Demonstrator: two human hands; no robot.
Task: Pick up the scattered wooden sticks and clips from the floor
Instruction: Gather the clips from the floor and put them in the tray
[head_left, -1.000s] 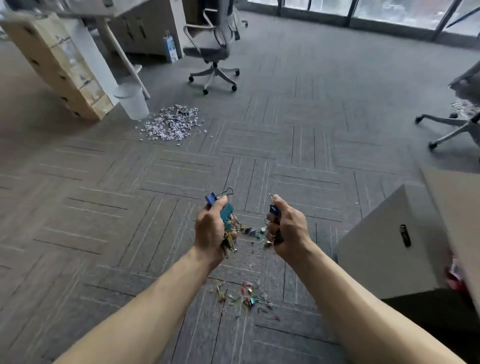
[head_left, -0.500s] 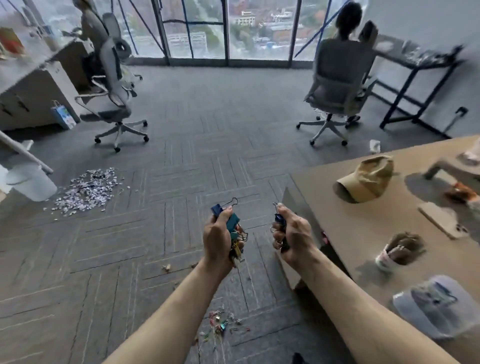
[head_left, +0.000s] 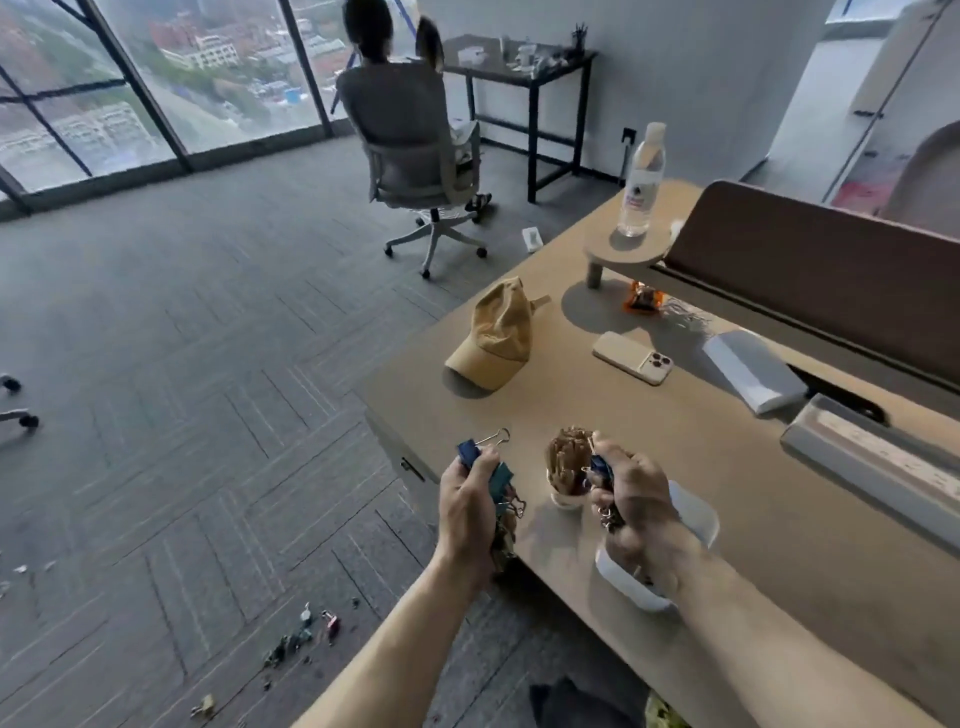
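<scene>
Both bare forearms extend forward. Left hand (head_left: 466, 514) and right hand (head_left: 635, 505) each grip blue metal binder clips (head_left: 470, 453), fingers curled.

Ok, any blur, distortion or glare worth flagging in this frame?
Head view: wide-angle distortion skews the window frames and desk; left hand and right hand, gripping clips, look slightly blurred; window daylight throws soft shadows by the cap and bottle; no glare.

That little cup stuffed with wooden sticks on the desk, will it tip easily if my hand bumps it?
Probably, yes. The cup looks small and narrow at the base, with sticks standing above its rim, so likely top-heavy. It is probably light, so a knock from the right hand close beside it might slide or topple it.
</scene>
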